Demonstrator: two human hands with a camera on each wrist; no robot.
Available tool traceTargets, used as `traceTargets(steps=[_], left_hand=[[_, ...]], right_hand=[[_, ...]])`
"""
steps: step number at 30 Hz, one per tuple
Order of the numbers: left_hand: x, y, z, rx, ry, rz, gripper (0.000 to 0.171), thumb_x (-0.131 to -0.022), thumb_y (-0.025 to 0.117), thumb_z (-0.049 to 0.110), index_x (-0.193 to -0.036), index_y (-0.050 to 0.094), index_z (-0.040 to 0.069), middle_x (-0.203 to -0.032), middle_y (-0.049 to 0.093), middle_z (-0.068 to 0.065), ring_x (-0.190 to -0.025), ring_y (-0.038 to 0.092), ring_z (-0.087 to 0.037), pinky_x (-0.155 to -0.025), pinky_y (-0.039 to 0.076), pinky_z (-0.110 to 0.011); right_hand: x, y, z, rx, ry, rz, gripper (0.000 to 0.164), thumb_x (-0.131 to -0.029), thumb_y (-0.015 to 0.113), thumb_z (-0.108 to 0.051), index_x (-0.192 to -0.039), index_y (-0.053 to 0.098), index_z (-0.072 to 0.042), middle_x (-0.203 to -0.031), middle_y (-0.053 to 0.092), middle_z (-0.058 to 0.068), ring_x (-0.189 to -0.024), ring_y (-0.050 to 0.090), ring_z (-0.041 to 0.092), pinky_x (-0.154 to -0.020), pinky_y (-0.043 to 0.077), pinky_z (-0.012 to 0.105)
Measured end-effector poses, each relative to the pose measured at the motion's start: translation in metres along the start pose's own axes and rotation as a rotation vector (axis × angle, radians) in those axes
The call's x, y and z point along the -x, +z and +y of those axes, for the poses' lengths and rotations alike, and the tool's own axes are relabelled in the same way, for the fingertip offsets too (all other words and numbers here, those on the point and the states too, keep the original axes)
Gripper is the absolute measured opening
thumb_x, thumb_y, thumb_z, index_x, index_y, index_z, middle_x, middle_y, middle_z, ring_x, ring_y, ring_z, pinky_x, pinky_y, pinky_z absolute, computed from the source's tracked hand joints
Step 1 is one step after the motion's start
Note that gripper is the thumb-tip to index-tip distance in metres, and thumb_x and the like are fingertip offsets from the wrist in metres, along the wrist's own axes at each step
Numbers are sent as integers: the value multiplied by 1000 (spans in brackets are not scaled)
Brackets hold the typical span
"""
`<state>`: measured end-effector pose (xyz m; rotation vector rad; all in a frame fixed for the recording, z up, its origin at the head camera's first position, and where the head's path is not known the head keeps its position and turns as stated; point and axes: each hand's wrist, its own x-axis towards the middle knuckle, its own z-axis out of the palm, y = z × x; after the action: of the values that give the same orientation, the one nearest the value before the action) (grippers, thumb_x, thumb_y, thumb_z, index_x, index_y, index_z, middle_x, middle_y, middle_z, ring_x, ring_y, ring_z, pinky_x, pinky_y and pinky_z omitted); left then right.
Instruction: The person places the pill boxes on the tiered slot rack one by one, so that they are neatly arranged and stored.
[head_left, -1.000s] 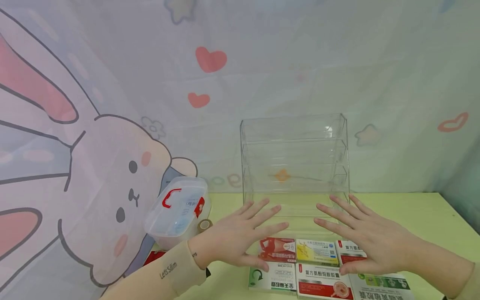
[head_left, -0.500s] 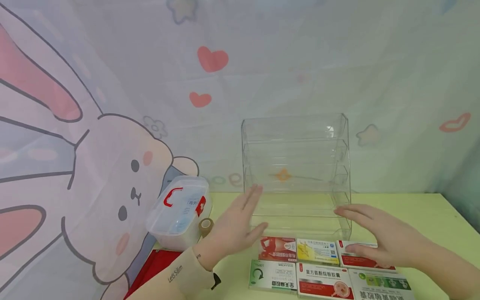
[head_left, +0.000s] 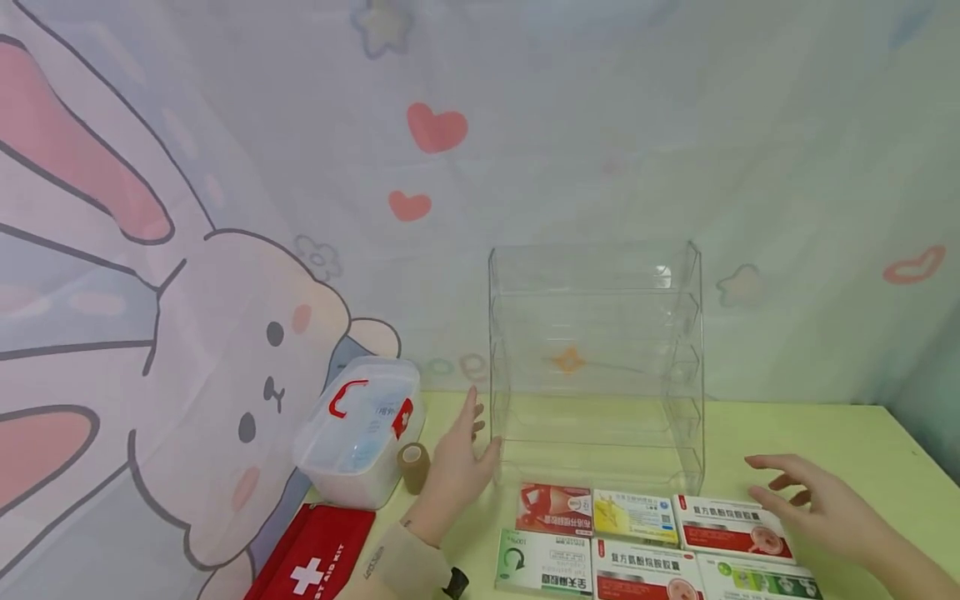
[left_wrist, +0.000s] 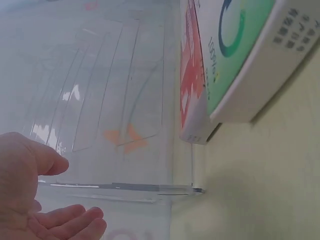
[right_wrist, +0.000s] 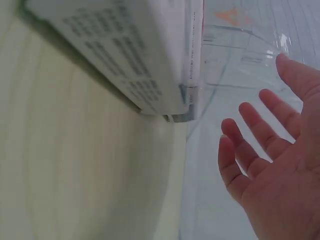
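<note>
Flanking the clear rack (head_left: 596,371)
Left hand (head_left: 456,467) and right hand (head_left: 825,508) are showing wide grips; even two-sided support is looking safest.

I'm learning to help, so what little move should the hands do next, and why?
Perhaps move the right hand inward to the right side of the clear tiered rack. The left hand is by its left side, while the right hand is apart from it and holds nothing, so this might let both hands steady it.
</note>
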<state>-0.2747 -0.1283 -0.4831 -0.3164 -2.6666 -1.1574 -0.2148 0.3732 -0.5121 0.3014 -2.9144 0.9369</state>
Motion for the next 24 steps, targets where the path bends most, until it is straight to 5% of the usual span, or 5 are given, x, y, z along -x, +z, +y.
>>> traceTargets(steps=[7,10,16,24], left_hand=[[-4,10,-20,117,17,-51,79,-109,67,21,-176,26,17,-159,64,-15,-137,71,-34,-114,60,-47],[-3,14,-26,150,37,-65,74,-111,65,17,-176,30,17,-157,65,-18,-136,72,-35,-113,61,-46],[3,24,-37,197,18,-83,68,-112,63,15,-174,36,26,-160,63,-16,-136,72,-34,-110,62,-44],[3,33,-56,258,33,-70,64,-112,66,26,-170,42,39,-162,62,-9,-136,72,-29,-108,64,-39]], right_hand=[[0,7,19,-136,232,-225,72,-108,68,-49,-161,51,-4,-151,61,27,-114,69,23,-85,65,42],[2,12,23,-173,294,-263,75,-105,72,-50,-161,52,-4,-144,67,21,-113,68,23,-87,67,48],[7,18,29,-202,317,-282,77,-101,78,-46,-157,54,1,-134,70,9,-110,62,21,-87,65,39],[7,18,32,-154,253,-254,58,-105,75,-41,-143,63,0,-128,72,6,-109,63,22,-85,63,34]])
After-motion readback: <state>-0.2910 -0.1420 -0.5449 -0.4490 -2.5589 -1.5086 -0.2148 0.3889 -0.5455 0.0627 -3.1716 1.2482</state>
